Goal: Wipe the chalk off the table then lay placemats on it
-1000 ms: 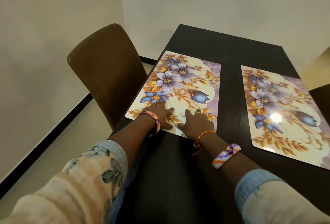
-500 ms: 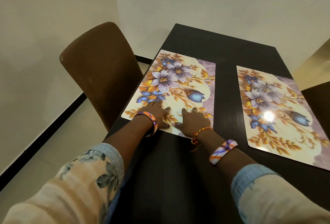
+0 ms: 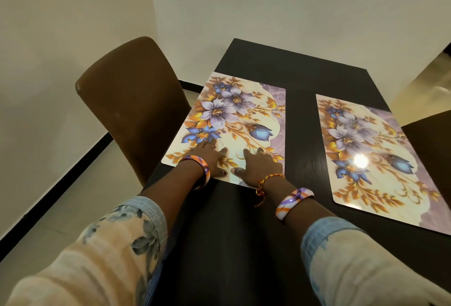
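Little has shifted since the earlier frames: our left hand (image 3: pixel 211 159) and right hand (image 3: pixel 258 168) still rest flat on the near end of the left placemat (image 3: pixel 234 125), which lies at the left edge of the dark desk (image 3: pixel 300 81) beside the brown chair (image 3: pixel 131 101). Fingers (image 3: pixel 246 153) of both hands are straight and slightly spread, pressing the mat rather than pinching it. We judge this to be the squaring-up step, so we should slide with even pressure from both palms, keep the mat's long side parallel to the right placemat (image 3: pixel 380 159), match the two near edges, and lift off straight so nothing skews. No chalk shows on the visible desk.
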